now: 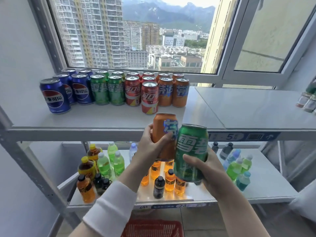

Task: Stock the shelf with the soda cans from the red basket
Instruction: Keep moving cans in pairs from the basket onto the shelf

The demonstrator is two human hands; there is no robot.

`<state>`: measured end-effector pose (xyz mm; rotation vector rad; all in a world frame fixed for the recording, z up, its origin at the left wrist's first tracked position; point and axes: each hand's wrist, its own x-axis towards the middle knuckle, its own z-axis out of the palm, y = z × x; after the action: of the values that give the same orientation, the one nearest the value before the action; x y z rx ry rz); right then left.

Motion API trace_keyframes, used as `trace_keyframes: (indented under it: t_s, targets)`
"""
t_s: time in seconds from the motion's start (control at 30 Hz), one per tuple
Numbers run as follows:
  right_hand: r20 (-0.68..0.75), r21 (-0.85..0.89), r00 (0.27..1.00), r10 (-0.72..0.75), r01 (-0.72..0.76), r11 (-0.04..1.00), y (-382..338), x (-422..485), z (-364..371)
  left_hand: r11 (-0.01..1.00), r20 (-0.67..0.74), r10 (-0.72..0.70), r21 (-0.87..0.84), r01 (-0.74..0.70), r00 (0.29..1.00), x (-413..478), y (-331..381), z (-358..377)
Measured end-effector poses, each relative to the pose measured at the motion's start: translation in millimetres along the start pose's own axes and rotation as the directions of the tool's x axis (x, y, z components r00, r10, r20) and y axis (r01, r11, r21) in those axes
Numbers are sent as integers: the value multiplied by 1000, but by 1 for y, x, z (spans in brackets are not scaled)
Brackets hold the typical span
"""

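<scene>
Cans (112,89) already fill colour rows on top shelf (102,119). Left hand (150,147) fingers wrap orange can (164,132); right hand (207,173) clasps green can (190,153). Red basket (152,228) below, contents unseen.

Lots of drink bottles (102,165) stand low down, below the hands: yellow, green, orange and blue ones. A big window (136,33) is far above the hands, with tall buildings (95,29) and mountains (171,12) outside. Small jars (307,101) sit far right.
</scene>
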<state>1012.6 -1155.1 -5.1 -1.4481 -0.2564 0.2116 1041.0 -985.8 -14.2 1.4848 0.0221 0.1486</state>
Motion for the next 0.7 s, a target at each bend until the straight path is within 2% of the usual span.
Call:
trace_keyframes:
  t_s: [0.07, 0.27, 0.47, 0.7]
  targets:
    - [4, -10, 1000, -10, 10, 1000, -7, 14, -12, 1000, 8, 17, 26, -18, 1000, 17, 5, 10]
    - [22, -49, 1000, -15, 16, 999, -16, 73, -51, 998, 27, 10, -55, -8, 1000, 88, 5, 25]
    - [-28, -83, 999, -25, 23, 996, -18, 129, -95, 984, 14, 121, 128, -122, 993, 150, 2, 44]
    - [-75, -115, 995, -73, 65, 991, -17, 165, -131, 947, 69, 164, 267, -177, 984, 192, 1, 55]
